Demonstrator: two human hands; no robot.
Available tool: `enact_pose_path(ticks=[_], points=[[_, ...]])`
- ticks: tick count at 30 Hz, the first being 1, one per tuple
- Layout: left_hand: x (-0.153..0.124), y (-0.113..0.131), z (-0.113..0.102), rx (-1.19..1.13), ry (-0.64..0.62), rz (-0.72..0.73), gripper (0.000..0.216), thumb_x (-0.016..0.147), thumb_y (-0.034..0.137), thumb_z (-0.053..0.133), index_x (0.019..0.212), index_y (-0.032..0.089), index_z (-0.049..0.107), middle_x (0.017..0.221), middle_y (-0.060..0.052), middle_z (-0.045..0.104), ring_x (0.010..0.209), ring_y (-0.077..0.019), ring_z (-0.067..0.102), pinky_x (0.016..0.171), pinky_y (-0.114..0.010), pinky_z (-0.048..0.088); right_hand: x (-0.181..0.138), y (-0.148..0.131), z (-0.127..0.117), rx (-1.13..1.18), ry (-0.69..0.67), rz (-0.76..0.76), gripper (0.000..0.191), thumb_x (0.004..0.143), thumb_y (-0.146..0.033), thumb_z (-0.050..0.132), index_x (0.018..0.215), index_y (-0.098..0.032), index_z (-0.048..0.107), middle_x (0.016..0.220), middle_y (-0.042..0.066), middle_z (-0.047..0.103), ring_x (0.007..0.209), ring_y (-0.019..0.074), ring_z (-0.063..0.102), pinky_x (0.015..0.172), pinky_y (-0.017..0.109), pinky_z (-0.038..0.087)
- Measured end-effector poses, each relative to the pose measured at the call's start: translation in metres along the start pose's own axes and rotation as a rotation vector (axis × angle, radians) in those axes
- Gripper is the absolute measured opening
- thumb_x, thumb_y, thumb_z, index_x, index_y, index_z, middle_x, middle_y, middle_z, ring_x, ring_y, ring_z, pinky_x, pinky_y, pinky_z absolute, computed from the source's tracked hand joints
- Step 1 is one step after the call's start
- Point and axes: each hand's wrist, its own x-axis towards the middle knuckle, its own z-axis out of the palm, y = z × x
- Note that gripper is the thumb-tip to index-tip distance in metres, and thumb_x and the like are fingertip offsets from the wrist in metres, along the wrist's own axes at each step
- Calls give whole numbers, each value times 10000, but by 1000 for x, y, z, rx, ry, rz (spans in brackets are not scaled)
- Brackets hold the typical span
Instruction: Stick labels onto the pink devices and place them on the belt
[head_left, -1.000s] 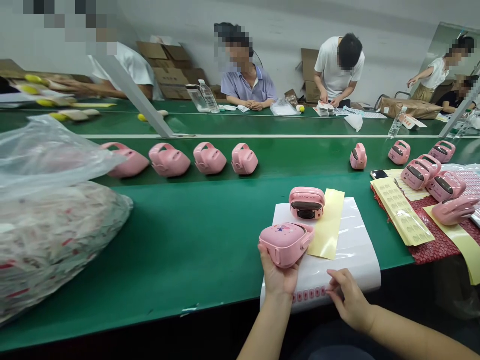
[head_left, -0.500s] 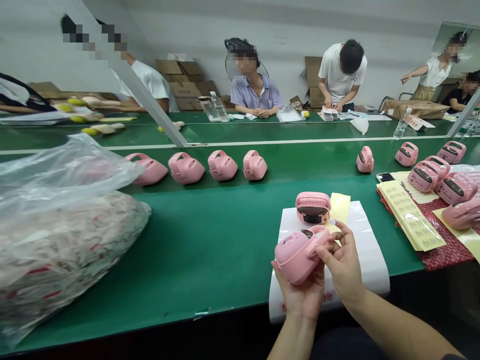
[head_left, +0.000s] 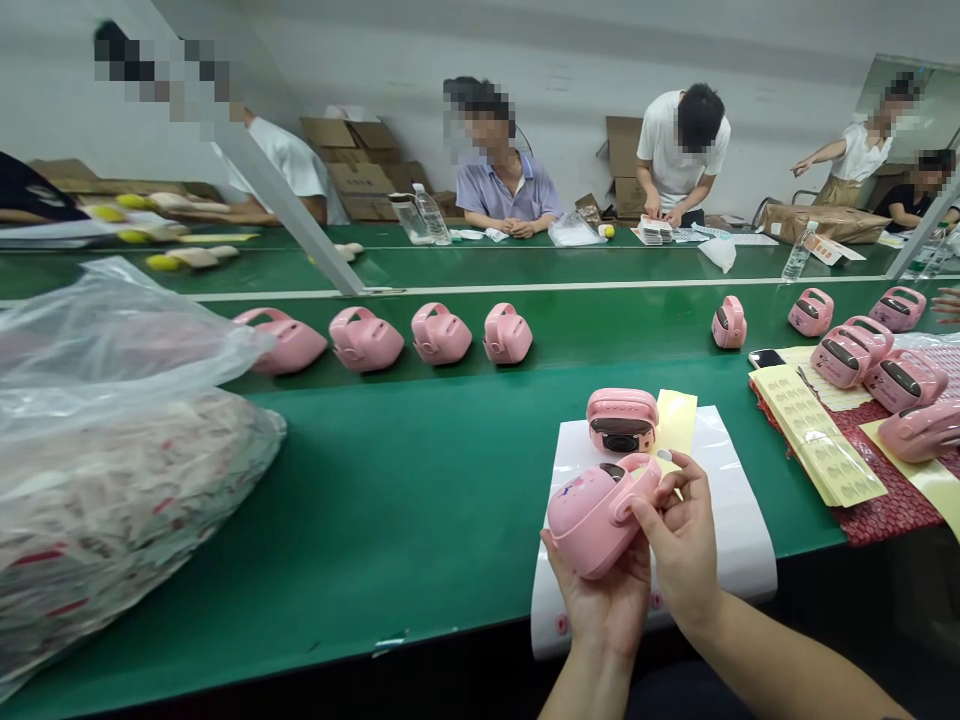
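My left hand (head_left: 600, 600) cups a pink portable speaker (head_left: 589, 520) from below; it has a carry handle, a dark window and a small printed picture on top. The speaker is tilted, its handle side turned to the right. My right hand (head_left: 686, 530) has thumb and curled fingers against the handle's side joint. At its index fingertip is a small pale round piece (head_left: 664, 455), which looks like a sticker. Just behind stands a second pink speaker (head_left: 622, 422), upright on a white sheet (head_left: 731, 500), with a yellow paper (head_left: 679, 420) beside it.
A large clear plastic bag (head_left: 135, 480) of packets fills the left. Several pink speakers stand in a row (head_left: 442, 335) along the green table (head_left: 390, 480); more sit right, by yellow sticker sheets (head_left: 814, 435) on red bubble wrap (head_left: 885, 500). Co-workers (head_left: 510, 185) sit opposite.
The view has shifted slightly. Both hands keep nearly the same hold on the speaker. Another person's hand has appeared at the far right edge.
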Motion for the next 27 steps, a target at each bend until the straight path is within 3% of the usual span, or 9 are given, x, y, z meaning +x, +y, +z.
enact_pose_path(ticks=[8, 15, 19, 27], points=[[0, -1, 5, -10, -41, -34, 455, 879, 427, 383, 1040, 89, 641, 1023, -215, 661, 871, -231, 665, 772, -276, 536, -1, -6, 3, 38, -25, 15, 433, 712, -258, 662, 1072, -256, 421, 785, -44, 485, 682, 102, 598, 686, 258, 550], [-1, -2, 15, 27, 170, 71, 521, 905, 445, 273, 968, 107, 665, 915, -197, 688, 742, -216, 681, 661, -286, 564, 2, -6, 3, -31, -43, 3, 437, 716, -247, 653, 1085, -251, 419, 801, -41, 488, 693, 110, 606, 691, 269, 554], [-2, -2, 21, 31, 284, 45, 489, 890, 456, 309, 1008, 103, 627, 839, -172, 682, 705, -201, 669, 624, -274, 562, 3, -6, 1, -87, -61, -35, 434, 730, -223, 634, 1104, -244, 416, 809, -32, 504, 715, 116, 609, 702, 271, 550], [-3, 2, 15, 53, 265, 33, 450, 873, 456, 348, 1075, 143, 601, 942, -168, 675, 758, -228, 667, 642, -315, 562, 4, -2, -5, -286, -160, -100, 386, 809, -201, 523, 1170, -234, 392, 958, 45, 508, 844, 169, 597, 771, 354, 518]])
